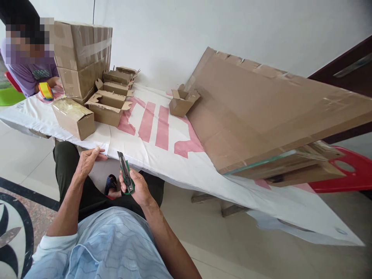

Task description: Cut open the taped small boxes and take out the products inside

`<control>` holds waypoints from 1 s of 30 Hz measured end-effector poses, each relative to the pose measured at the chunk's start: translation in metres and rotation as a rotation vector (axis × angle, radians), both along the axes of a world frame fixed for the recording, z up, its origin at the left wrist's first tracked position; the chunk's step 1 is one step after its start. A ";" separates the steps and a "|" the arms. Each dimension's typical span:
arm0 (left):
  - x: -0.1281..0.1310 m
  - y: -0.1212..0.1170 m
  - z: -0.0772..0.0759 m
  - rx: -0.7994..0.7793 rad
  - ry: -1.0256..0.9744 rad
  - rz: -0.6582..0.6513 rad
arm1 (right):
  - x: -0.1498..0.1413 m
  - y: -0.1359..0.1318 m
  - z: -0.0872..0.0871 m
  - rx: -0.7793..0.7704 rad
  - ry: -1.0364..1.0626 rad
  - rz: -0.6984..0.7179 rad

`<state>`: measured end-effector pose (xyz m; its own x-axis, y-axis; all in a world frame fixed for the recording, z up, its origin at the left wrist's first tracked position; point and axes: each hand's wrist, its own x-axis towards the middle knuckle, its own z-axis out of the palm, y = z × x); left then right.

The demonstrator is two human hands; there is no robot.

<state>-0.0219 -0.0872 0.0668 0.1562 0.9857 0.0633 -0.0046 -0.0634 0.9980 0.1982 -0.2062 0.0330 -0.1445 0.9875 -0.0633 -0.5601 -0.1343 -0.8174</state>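
Observation:
My right hand [137, 185] is wrapped round a utility knife [126, 173] with a green and dark body, its blade end pointing up and away from me. It holds the knife above my lap, just short of the table's near edge. Beside that edge, my left hand [88, 161] has its fingers stretched to the right and the thumb lying close to them; I see nothing held in it. Nearest to the left hand on the table is a closed, taped cardboard box [78, 120]. Behind it stands an open small box [106, 110] with raised flaps.
A stack of taped boxes [84, 58] rises at the left, near a person in purple [23, 75] and a yellow-orange tape roll [45, 91]. Another open box [181, 102] touches a large leaning cardboard sheet [261, 108]. A red chair [345, 166] stands at right.

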 end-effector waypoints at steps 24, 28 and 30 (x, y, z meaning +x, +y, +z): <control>0.003 -0.001 -0.001 0.085 0.004 -0.006 | -0.003 0.000 -0.002 -0.003 -0.036 -0.002; 0.014 -0.008 0.012 0.048 -0.091 -0.097 | -0.005 -0.002 0.001 0.018 -0.094 -0.015; 0.021 -0.011 0.019 0.011 -0.105 -0.163 | -0.006 -0.003 0.001 0.026 -0.118 -0.017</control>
